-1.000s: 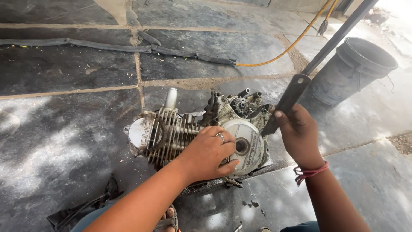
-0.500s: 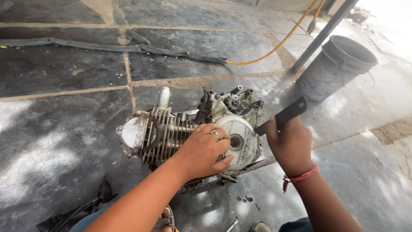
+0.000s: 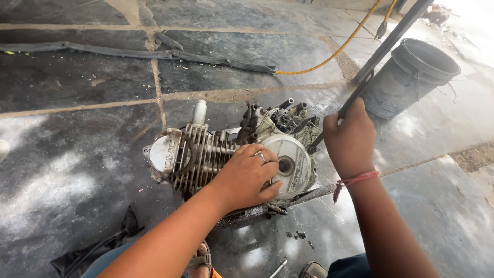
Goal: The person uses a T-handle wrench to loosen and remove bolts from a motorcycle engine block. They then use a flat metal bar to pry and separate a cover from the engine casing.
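Observation:
A dirty grey motorcycle engine [image 3: 206, 149] with cooling fins lies on the wet stone floor. My left hand [image 3: 247, 177] rests flat on its round side cover [image 3: 293, 164], fingers spread over the metal. My right hand [image 3: 350, 139] is closed around a dark flat tool [image 3: 349, 105] whose lower tip touches the engine's right edge. A red thread circles my right wrist.
A grey plastic bucket [image 3: 411, 77] stands at the right, beside a slanted dark metal pole [image 3: 393, 36]. A yellow hose [image 3: 329, 54] and a black rubber strip [image 3: 118, 51] run across the floor behind. A black rag [image 3: 98, 252] lies near my knee.
My right hand has brought the tool down from a raised position so its tip now meets the engine's right side. My left hand has stayed on the cover.

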